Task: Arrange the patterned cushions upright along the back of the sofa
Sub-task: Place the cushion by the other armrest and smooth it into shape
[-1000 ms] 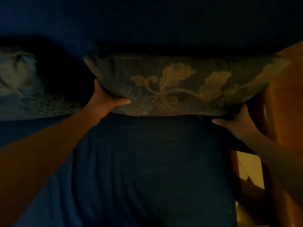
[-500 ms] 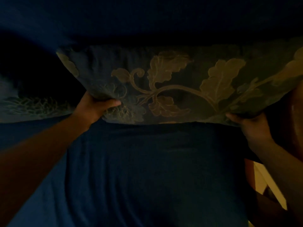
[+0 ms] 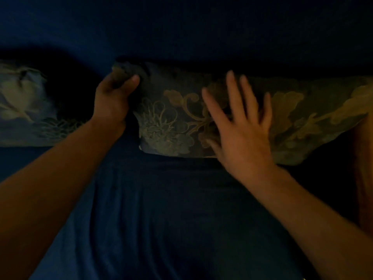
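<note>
In dim light a dark cushion with a pale leaf and flower pattern (image 3: 298, 118) stands against the blue sofa back (image 3: 181, 29), its lower edge on the seat. My left hand (image 3: 113, 100) pinches the cushion's top left corner. Fingers spread, my right hand (image 3: 240, 126) lies flat against the cushion's front, holding nothing. A second patterned cushion (image 3: 22, 106) leans at the far left, cut off by the frame edge.
The blue sofa seat (image 3: 171, 219) fills the foreground with a few creases. An orange-brown wooden armrest (image 3: 365, 178) borders the right side, close to the cushion's right end. A dark gap separates the two cushions.
The cushion went from held up by its lower edge to standing on the seat. My left hand moved to its top corner. My right hand let go and now presses its front.
</note>
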